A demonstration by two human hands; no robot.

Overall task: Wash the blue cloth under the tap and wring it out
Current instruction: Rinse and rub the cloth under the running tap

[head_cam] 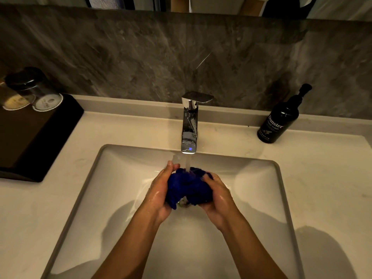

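Note:
The blue cloth (188, 187) is bunched into a wet ball over the middle of the white sink (261, 178). My left hand (159, 190) presses against its left side and my right hand (218, 196) cups its right side, so both hands hold it. A stream of water falls from the chrome tap (189, 125) straight onto the top of the cloth. Both hands are wet. The drain is partly visible just below the cloth.
A black hand wash pump bottle (278, 121) stands on the counter at the back right. At the left, a dark tray (36, 137) carries two upturned glasses (34, 89). A grey stone wall rises behind the tap.

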